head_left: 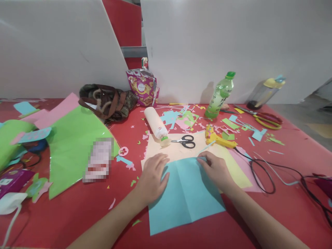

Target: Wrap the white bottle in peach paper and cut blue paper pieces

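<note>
A sheet of light blue paper point(185, 204) with a crease down its middle lies in front of me. My left hand point(155, 176) rests at its upper left edge, fingers stretched out and thumb apart. At the upper right corner, my right hand point(214, 166) pinches the sheet between thumb and fingers. Beneath its far edge are peach paper point(151, 147) and yellow paper point(236, 166). Just beyond lie black-handled scissors point(188, 141), a white glue bottle point(156, 124) with a green tip, and a yellow hot glue gun point(220, 140).
Paper scraps point(181, 119) litter the red table point(124, 221). A green-capped bottle point(220, 95), large scissors point(267, 120) and a clear cup point(266, 93) stand or lie at the back right. A black cord point(269, 186) loops at right. Green paper point(75, 145) and a bag point(109, 102) occupy the left.
</note>
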The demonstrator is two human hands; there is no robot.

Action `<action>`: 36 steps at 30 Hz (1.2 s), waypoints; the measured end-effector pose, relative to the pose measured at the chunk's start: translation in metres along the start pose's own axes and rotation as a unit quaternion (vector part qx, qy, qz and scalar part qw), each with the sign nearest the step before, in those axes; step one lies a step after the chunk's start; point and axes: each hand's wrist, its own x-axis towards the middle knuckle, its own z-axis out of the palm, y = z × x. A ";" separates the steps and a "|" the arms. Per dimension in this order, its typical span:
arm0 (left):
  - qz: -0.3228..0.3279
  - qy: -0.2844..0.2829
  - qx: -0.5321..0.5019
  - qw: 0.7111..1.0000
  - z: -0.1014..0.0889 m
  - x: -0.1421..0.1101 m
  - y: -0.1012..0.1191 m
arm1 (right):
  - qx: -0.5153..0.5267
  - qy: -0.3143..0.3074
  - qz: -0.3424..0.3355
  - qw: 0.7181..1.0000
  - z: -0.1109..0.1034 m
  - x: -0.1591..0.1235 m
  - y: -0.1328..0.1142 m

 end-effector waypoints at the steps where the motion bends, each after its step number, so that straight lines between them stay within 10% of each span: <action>1: 0.036 -0.034 0.010 0.999 0.001 -0.001 0.003 | -0.008 -0.008 -0.008 1.000 0.002 -0.001 -0.001; 8: 0.056 -0.152 0.095 0.982 0.011 -0.007 0.011 | -0.046 -0.019 -0.034 0.998 0.010 -0.003 0.001; 27: 0.027 -0.133 0.165 0.977 0.012 -0.004 0.013 | -0.209 -0.097 0.001 0.973 0.008 -0.007 -0.004; 36: -0.004 -0.128 0.129 0.983 0.014 -0.005 0.013 | -0.101 -0.058 -0.008 0.993 0.006 -0.006 -0.003</action>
